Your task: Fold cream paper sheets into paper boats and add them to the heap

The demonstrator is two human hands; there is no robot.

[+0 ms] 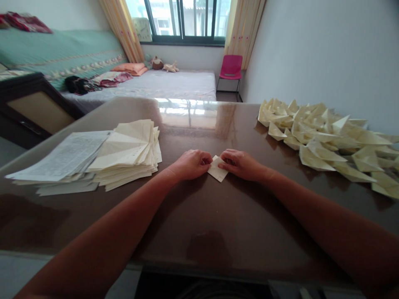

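Note:
A small folded piece of cream paper point(218, 171) lies diamond-wise on the brown table point(215, 216), one corner pointing at me. My left hand point(195, 163) pinches its left edge, with the fingers curled. From the other side my right hand point(238, 163) grips the right edge, its thumb on top of the paper. To the left is a thick stack of cream paper sheets point(129, 145), some with crease lines. Several folded paper boats point(321, 133) are heaped along the right side of the table.
Printed white sheets point(62, 155) lie beside the cream stack. Beyond the table's far edge are a bed point(187, 81) and a pink chair point(231, 67). A dark cabinet point(37, 108) stands at the left, and a white wall point(327, 54) borders the right.

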